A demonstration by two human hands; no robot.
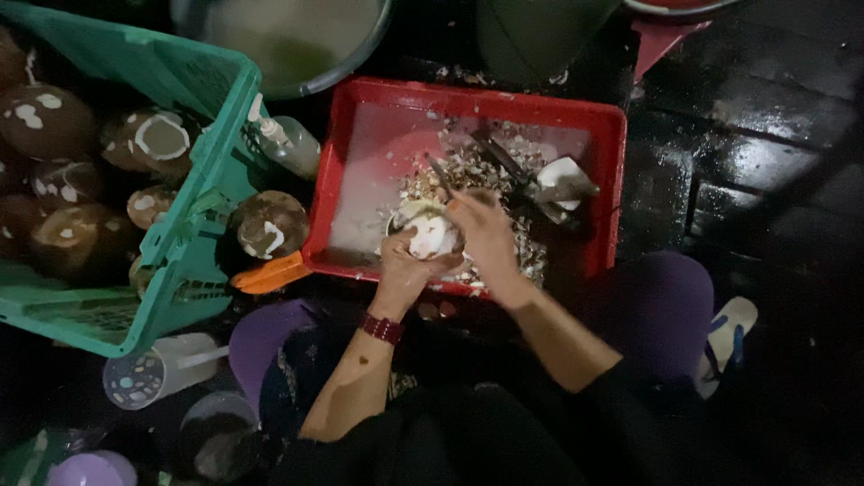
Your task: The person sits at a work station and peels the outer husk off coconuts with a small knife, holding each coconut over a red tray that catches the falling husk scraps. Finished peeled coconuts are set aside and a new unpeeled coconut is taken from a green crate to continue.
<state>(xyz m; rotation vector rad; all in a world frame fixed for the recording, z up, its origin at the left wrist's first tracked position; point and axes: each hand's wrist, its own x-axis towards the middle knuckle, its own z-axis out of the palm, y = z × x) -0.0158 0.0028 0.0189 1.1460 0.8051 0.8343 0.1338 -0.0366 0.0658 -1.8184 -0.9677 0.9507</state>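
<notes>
The left hand [402, 270] cups a peeled coconut [430, 236] from below, fingers wrapped around its near side, holding it over the near edge of the red plastic tray [360, 162]. The coconut is roundish, so no long axis shows; its pale, scraped face turns up toward the camera, with a brownish rim of skin at its far side. The right hand [486, 238] sits just right of it, fingers curled shut around a thin dark blade or scraper [443, 176] whose tip points away from the person and slightly left, up over the coconut's far edge.

The tray holds a heap of brown and white shavings [504, 180] in its middle and right half, a white coconut chunk [560, 171] near the right wall, and a wet, bare left part. Left of the tray, a green plastic crate [193, 207] is filled with brown, patchy unpeeled coconuts [49, 121]. One more such coconut [268, 225] lies between crate and tray. A metal basin [297, 40] of cloudy liquid stands beyond them.
</notes>
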